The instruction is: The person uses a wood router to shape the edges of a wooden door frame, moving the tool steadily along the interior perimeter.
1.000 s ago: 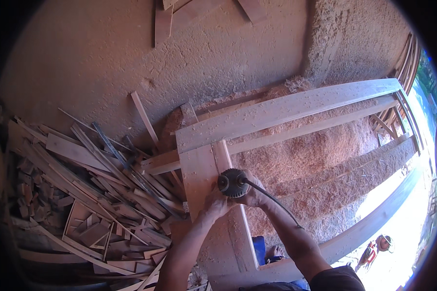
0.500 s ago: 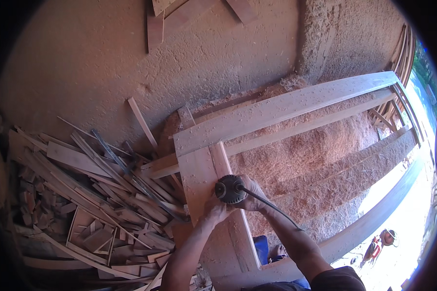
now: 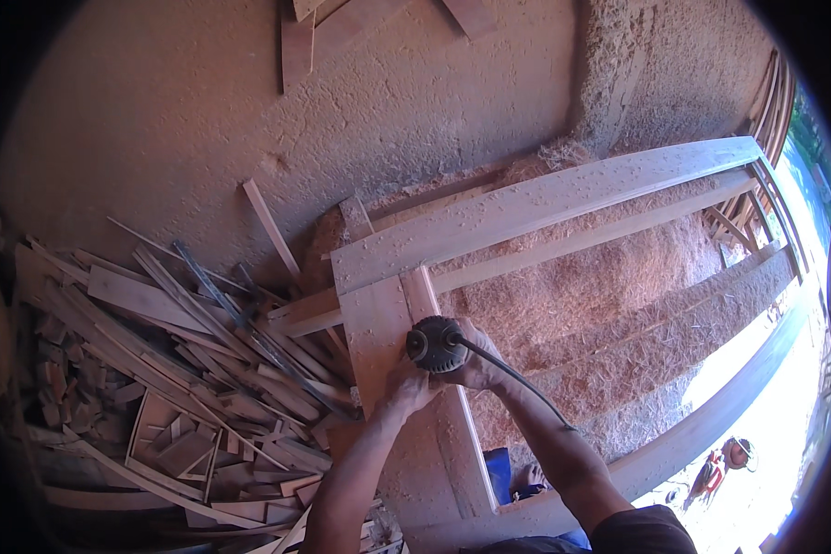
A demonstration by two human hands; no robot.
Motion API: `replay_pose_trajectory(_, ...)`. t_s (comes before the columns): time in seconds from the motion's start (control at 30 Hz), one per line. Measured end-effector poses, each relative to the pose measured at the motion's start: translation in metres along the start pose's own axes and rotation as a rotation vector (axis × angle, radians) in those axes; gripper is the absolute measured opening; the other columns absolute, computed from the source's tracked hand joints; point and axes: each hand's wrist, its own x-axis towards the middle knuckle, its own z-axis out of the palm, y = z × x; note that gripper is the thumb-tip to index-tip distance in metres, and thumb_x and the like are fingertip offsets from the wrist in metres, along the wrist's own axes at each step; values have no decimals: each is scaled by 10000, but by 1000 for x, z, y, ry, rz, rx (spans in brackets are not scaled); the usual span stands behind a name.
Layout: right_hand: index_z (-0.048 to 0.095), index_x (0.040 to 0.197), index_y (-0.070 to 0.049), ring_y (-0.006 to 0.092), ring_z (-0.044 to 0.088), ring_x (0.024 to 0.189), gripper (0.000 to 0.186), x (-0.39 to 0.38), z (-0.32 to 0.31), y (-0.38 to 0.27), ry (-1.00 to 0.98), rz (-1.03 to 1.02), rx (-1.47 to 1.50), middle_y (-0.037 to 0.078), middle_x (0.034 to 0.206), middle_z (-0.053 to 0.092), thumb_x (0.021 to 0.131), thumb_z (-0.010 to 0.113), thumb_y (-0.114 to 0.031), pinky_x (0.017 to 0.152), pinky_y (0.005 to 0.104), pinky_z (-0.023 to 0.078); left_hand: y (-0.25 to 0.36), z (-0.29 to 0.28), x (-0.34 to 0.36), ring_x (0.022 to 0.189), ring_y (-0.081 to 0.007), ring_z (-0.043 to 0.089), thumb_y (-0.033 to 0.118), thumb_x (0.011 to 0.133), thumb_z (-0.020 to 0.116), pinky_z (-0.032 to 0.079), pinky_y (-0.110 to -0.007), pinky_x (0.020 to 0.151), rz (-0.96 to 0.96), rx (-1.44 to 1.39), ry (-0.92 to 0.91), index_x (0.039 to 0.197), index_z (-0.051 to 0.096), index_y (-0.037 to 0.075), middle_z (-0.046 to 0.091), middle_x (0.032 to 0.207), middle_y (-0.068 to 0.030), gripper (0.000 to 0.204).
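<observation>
A black corded router (image 3: 437, 344), seen from above, sits on the inner edge of a large pale wooden frame (image 3: 545, 198). My left hand (image 3: 414, 384) is closed on the router's near left side, and my right hand (image 3: 476, 358) grips its right side. The router's base and bit are hidden under its body and my hands. Its dark cord (image 3: 526, 392) runs over my right forearm. Beneath the tool lies the frame's wide end board (image 3: 374, 337), dotted with chips. A routed edge shows as a light strip beside it.
Wood shavings (image 3: 582, 295) heap inside and below the frame. A jumble of offcuts (image 3: 185, 342) fills the left, by a rough wall (image 3: 185, 120). Lower right on the bright ground is a red-and-dark object (image 3: 711, 475). Blue cloth (image 3: 499, 475) shows through the frame's near corner.
The router and both hands have shifted a little away from me along the frame's inner edge. My grip on the tool is unchanged.
</observation>
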Motion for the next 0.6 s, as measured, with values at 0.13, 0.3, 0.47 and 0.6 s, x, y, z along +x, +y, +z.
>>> replay_pose_trajectory(0.13, 642, 1340, -114, 391, 702, 1125, 816, 8, -8, -12, -4, -4, -17, 175, 1198, 693, 628, 963, -352, 975, 467, 574, 3, -9, 4, 1327, -384, 590, 486, 861, 816, 470, -519, 1118, 19, 13, 31, 1490, 551, 194, 642, 1408, -165, 743)
replay_pose_trajectory(0.3, 647, 1329, -116, 393, 700, 1118, 790, 13, -12, -20, 61, -7, -28, 169, 1202, 692, 637, 951, -345, 960, 473, 578, -17, 6, 12, 1167, -410, 690, 558, 853, 807, 583, -517, 956, 223, 168, 266, 1499, 528, 172, 701, 1303, -186, 803)
replay_pose_trajectory(0.47, 649, 1328, -119, 388, 702, 1115, 788, 21, -16, -26, 55, 19, -16, 180, 1189, 696, 628, 948, -327, 950, 476, 582, -22, 4, 18, 1217, -408, 671, 639, 848, 788, 570, -510, 990, 193, 170, 264, 1532, 500, 158, 682, 1353, -187, 884)
replay_pose_trajectory(0.6, 647, 1325, -117, 386, 703, 1132, 785, 29, -19, -26, 44, 29, 62, 192, 1188, 703, 624, 939, -314, 953, 474, 583, -18, -6, 25, 1283, -394, 631, 627, 847, 792, 540, -499, 1031, 126, 97, 179, 1532, 504, 164, 658, 1396, -181, 876)
